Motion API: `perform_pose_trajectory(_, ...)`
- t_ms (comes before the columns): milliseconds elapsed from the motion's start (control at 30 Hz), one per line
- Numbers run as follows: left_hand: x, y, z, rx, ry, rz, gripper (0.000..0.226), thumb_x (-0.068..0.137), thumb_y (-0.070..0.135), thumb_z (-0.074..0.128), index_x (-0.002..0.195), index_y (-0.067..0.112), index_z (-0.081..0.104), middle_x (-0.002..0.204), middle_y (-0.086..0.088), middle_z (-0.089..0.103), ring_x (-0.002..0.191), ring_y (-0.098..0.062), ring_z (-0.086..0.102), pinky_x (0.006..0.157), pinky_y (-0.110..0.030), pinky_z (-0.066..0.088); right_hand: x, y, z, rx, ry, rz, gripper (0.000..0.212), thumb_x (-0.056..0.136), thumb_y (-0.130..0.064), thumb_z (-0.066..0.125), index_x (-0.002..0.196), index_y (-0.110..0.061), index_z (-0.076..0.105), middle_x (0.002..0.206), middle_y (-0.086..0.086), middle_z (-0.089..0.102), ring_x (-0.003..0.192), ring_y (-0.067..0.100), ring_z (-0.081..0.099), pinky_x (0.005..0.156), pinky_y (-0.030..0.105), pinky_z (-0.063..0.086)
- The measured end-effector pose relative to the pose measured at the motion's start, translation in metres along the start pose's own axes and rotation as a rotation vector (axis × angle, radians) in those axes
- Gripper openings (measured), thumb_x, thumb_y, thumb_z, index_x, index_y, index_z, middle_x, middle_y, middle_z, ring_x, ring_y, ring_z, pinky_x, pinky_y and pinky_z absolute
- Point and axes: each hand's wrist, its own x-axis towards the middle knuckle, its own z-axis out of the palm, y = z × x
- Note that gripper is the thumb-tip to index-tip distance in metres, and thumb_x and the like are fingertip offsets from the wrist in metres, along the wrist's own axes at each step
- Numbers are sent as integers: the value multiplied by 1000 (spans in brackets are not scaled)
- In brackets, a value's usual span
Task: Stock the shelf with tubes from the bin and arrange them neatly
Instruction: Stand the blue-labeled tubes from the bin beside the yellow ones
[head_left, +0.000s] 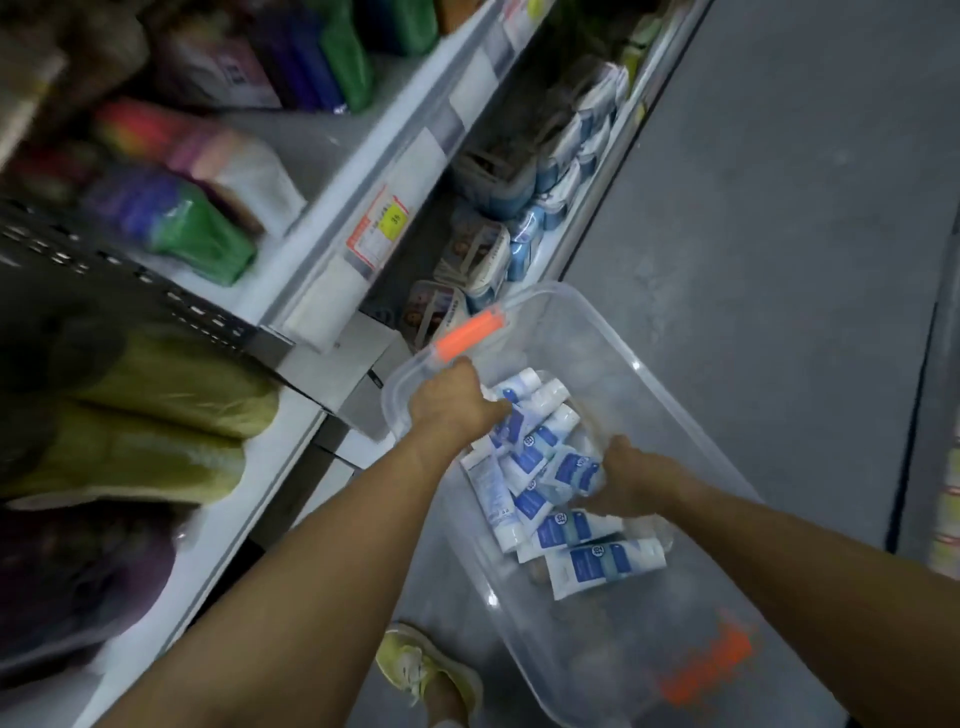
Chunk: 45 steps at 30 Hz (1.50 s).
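Observation:
A clear plastic bin (613, 332) with orange latches stands on the floor beside the shelf unit. Several white-and-blue tubes (602, 564) lie heaped inside it. My left hand (451, 402) reaches into the bin's near-left corner and its fingers curl round tubes at the top of the heap. My right hand (626, 480) is lower right in the bin, gripping a bunch of tubes (571, 470). The low shelf (571, 249) next to the bin carries rows of white-and-blue packs.
The upper shelf (332, 270) with price labels holds coloured packs, green and purple bags. Yellow-green packs (171, 415) fill the shelf at left. Grey floor (779, 208) stretches right of the bin. My foot in a yellow-green shoe (426, 675) stands by the bin's near-left side.

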Motion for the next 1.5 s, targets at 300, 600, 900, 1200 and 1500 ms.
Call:
perform_pose_trajectory(300,-139,-51,-68,-1142,-251,-392,34,93,41,50,104,12,64,57,-5,64,40,-12,38,41,-14,23,-117,-40,-56,519,-109,-50,36,93,-46,51,80,-13,47,51,7,46,32,14,32,43,15,19)
perform_pose_trajectory(600,-260,-129,-126,-1724,-169,-135,46,81,43,59,118,15,58,97,-12,71,64,-11,56,42,-18,34,-194,-143,-83,647,-481,-472,13,94,-10,53,101,-3,61,84,10,68,68,15,66,56,22,48)
perform_pose_trajectory(900,-319,-210,-198,-1689,418,-31,18,88,14,67,102,21,59,80,0,66,59,-12,52,49,-22,41,-260,-286,-77,611,-406,-844,57,65,-4,80,117,-4,55,105,15,70,90,24,65,87,40,49)
perform_pose_trajectory(1200,-302,-298,-249,-1385,902,-316,45,81,18,75,120,19,52,103,-7,69,73,-17,63,53,-22,49,-288,-437,-77,626,-29,-1090,37,74,2,76,104,-13,61,92,1,69,74,10,63,56,16,50)
perform_pose_trajectory(1500,-243,-387,-265,-1113,1132,-394,52,68,29,78,113,30,51,94,3,69,84,-21,66,81,-38,55,-242,-586,-61,330,310,-1236,48,70,-12,83,112,-13,60,98,-2,62,91,15,60,75,23,44)
